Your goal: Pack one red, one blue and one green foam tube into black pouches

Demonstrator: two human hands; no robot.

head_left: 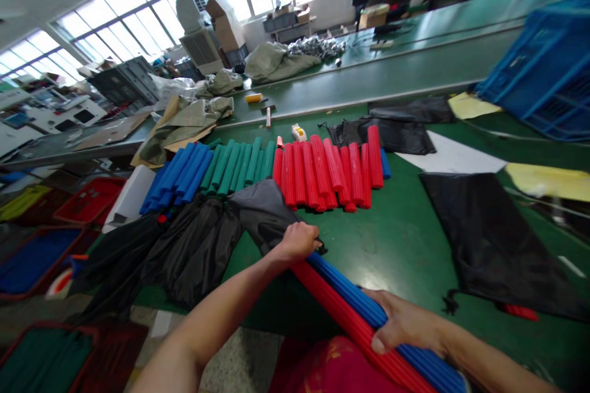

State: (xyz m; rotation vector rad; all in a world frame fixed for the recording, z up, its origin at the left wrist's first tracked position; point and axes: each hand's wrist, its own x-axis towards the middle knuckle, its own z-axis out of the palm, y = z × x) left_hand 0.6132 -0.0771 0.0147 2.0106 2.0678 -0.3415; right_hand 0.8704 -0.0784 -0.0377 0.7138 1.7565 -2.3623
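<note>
Red rod (338,307) and blue rod (348,285), gripped by the right hand (410,321), slant up-left to the left hand (298,241) clutching a dark bag (265,209).

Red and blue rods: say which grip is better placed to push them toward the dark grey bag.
Right, most likely. The left grip is busy at the dark grey bag, by the far ends of the rods; the right grip holds the rods farther back, where it could drive them forward.

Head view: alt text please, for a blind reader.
Right hand grips red and blue ribbed rods; left hand holds a dark bag at their far end. Blue, green and red rods lie beyond on a green table.
</note>
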